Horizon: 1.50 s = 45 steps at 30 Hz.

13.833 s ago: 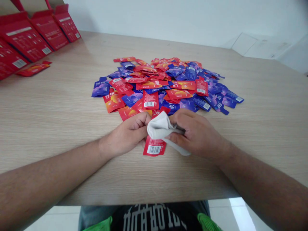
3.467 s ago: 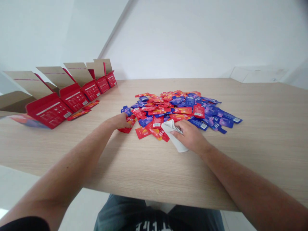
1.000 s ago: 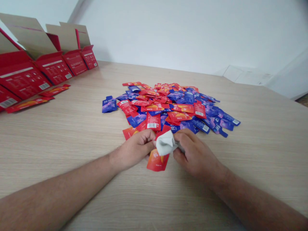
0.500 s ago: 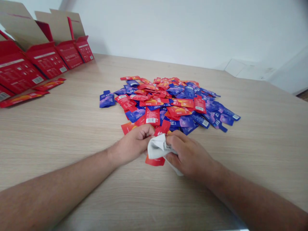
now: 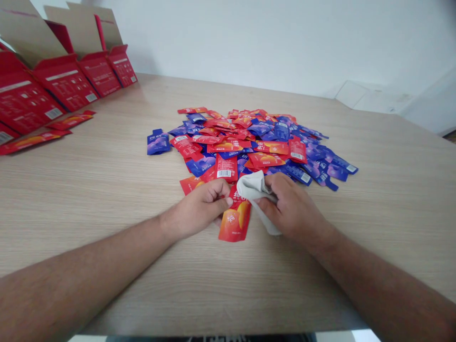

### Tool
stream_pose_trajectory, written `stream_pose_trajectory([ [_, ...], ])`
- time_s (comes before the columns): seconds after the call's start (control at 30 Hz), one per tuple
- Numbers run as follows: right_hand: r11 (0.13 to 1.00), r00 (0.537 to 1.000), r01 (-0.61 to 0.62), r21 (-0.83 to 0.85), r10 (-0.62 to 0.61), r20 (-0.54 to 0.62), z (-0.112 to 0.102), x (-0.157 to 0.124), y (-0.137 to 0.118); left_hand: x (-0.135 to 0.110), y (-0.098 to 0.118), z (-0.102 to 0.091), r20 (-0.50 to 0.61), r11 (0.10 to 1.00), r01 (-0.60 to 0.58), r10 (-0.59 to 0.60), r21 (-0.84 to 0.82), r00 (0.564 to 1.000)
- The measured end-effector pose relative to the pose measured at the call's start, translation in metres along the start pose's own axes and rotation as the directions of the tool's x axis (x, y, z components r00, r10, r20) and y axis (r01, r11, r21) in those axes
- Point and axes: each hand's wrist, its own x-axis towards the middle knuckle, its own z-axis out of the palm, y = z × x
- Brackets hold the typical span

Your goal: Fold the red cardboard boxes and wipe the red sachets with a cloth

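Observation:
Between thumb and fingers, my left hand [image 5: 201, 209] pinches the left edge of a red-orange pouch [image 5: 234, 223] with its printed front up. A folded whitish cloth [image 5: 253, 186] is gripped in my right hand [image 5: 294, 206], one end hanging down toward the table. The cloth covers the upper right part of the pouch; whether it presses on it I cannot tell. Just beyond both hands lies a heap of red pouches [image 5: 227, 167] and blue pouches [image 5: 201, 165], overlapping one another.
Several red cardboard boxes [image 5: 66, 80] stand in a row at the left with their flaps up. Red pouches [image 5: 39, 138] lie in front of them. One blue pouch [image 5: 158, 143] sits at the heap's left edge. A white wall [image 5: 267, 47] rises behind the wooden table [image 5: 107, 190].
My right hand has moved up and to the right with the cloth, uncovering the front of the pouch. My left hand keeps its pinch on the pouch. The view has tilted down slightly.

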Motion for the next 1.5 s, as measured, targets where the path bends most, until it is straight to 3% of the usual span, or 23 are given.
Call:
stream_pose_trajectory([
  [0.13,0.997,0.992,0.059,0.052,-0.064,0.109,-0.0011,0.0002,0.0003,0.0002,0.0023,-0.0001,0.037,0.994,-0.104,0.103,0.021,0.994],
  [0.3,0.999,0.997,-0.019,0.028,0.020,-0.069,-0.0040,0.0027,0.0062,-0.0012,0.0048,0.0011,0.067,0.993,-0.116,0.114,0.027,0.991],
  [0.47,0.997,0.999,0.010,0.074,-0.013,0.044,-0.0045,0.0030,0.0065,-0.0010,0.0050,0.0013,0.118,0.995,-0.095,0.092,0.020,0.989],
  [0.6,0.997,0.998,-0.046,0.060,0.048,-0.036,-0.0047,0.0040,0.0063,-0.0016,0.0066,0.0011,0.089,0.992,-0.119,0.116,0.032,0.989],
  [0.73,0.996,0.997,0.031,0.079,-0.036,0.062,-0.0038,0.0035,0.0054,-0.0022,0.0072,0.0010,0.128,0.990,-0.128,0.119,0.066,0.985],
  [0.87,0.998,1.000,-0.023,0.050,0.024,-0.014,-0.0036,0.0036,0.0064,-0.0013,0.0044,0.0002,0.067,0.989,-0.132,0.128,0.063,0.990],
  [1.03,0.996,0.992,0.052,0.076,-0.060,0.108,-0.0044,0.0026,0.0045,-0.0004,0.0036,-0.0009,0.101,0.981,-0.174,0.166,0.080,0.981],
  [1.17,0.999,1.000,-0.001,0.042,0.000,0.014,-0.0035,0.0020,0.0047,-0.0007,0.0041,-0.0012,0.074,0.987,-0.144,0.139,0.072,0.988],
  [1.3,0.995,0.989,0.052,0.086,-0.063,0.135,-0.0029,0.0019,0.0033,-0.0004,0.0037,-0.0012,0.121,0.977,-0.202,0.193,0.070,0.974],
  [1.43,1.000,1.000,0.000,0.024,-0.001,0.010,-0.0029,0.0035,0.0064,0.0000,0.0010,-0.0019,0.072,0.988,-0.144,0.140,0.049,0.987],
  [1.5,1.000,1.000,0.007,0.027,-0.007,0.008,-0.0030,0.0032,0.0059,0.0000,0.0010,-0.0021,0.068,0.989,-0.141,0.138,0.043,0.988],
])
